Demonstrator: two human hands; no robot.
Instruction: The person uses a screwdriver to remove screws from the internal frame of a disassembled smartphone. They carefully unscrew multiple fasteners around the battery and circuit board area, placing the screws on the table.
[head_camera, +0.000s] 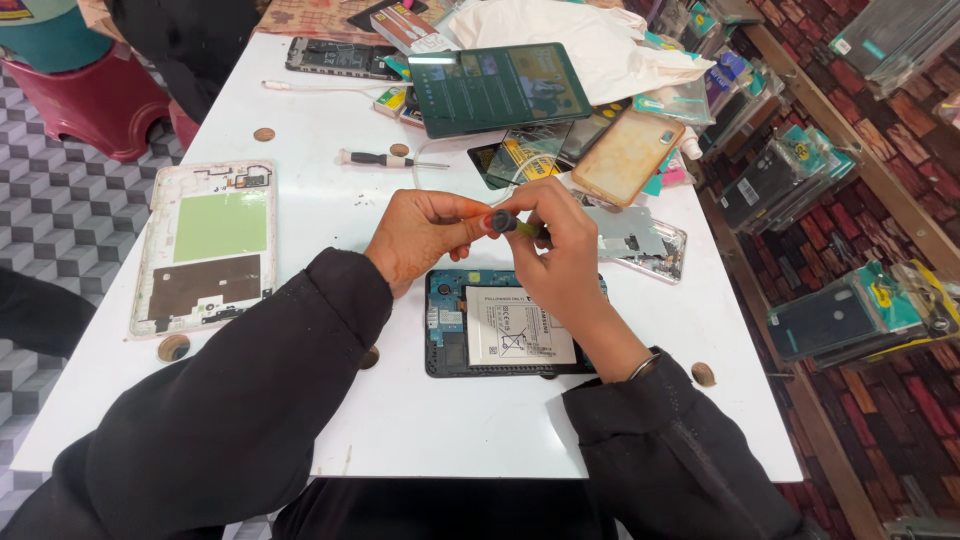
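At the centre of the frame both hands meet above the opened tablet (500, 335) lying on the white worktop (330, 215). The left hand (425, 235) and right hand (555, 250) each close their fingers (478, 212) on a small screwdriver (512, 224). Its long axis runs left to right, dark cap toward the left hand, and the tablet sits directly below.

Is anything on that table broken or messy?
The tablet under both hands lies opened, back cover off, its battery and circuit board bare. Its white back shell lies apart at the table's left. At the far side, screens and phone cases lie heaped over each other. Nothing looks spilled.
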